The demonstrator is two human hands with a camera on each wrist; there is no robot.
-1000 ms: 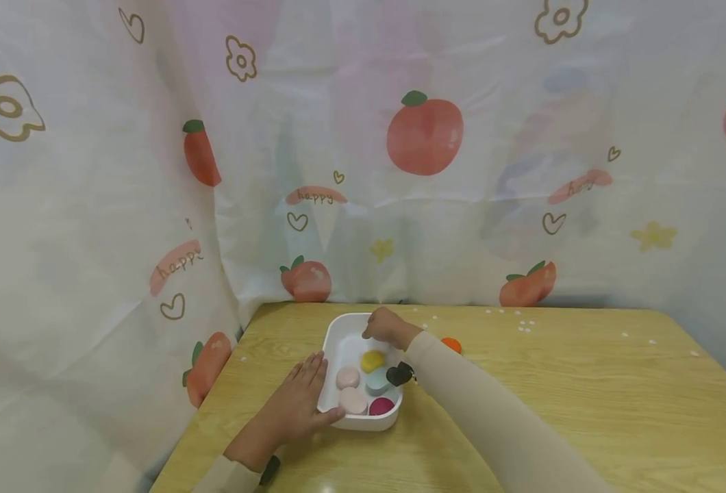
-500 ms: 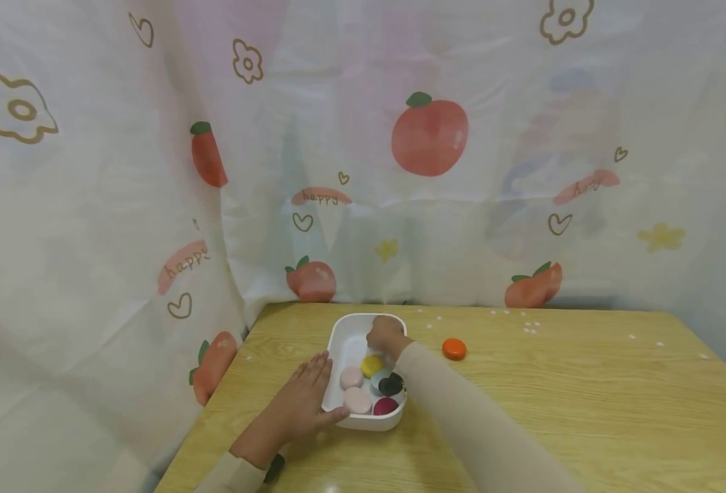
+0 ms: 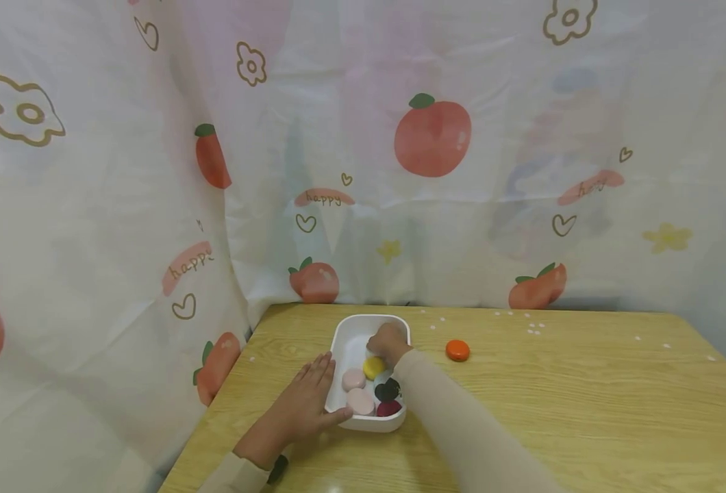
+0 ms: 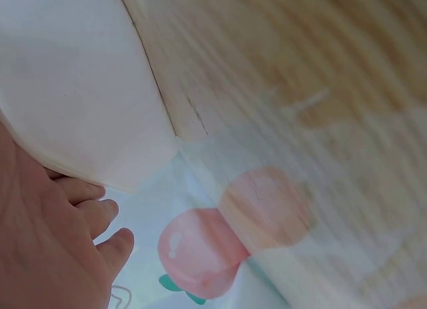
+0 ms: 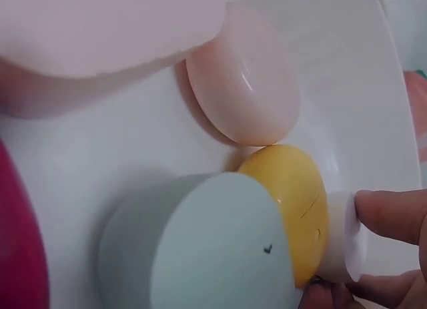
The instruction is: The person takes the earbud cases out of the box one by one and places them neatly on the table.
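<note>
A white rounded tray (image 3: 352, 346) stands on the table in the head view. My left hand (image 3: 304, 400) rests along its left side, fingers straight, with the thumb over the near rim. Inside the tray, my right hand (image 3: 389, 344) pinches a small white round piece (image 5: 341, 239), seen in the right wrist view beside a yellow disc (image 5: 293, 202). Near the yellow one lie a pale blue-green round piece (image 5: 220, 255), a smaller pale pink disc (image 3: 353, 380), a larger pale pink piece (image 3: 360, 402) and a magenta one (image 3: 390, 409).
An orange disc (image 3: 458, 350) lies on the wooden table (image 3: 560, 404) right of the tray. Small white flecks (image 3: 534, 329) are scattered toward the back. A fruit-printed curtain (image 3: 363, 157) hangs behind and at the left.
My right hand has moved down from the tray's far rim into the tray, toward the yellow disc. The orange disc, partly hidden by the sleeve before, is fully visible. My left hand stays on the tray.
</note>
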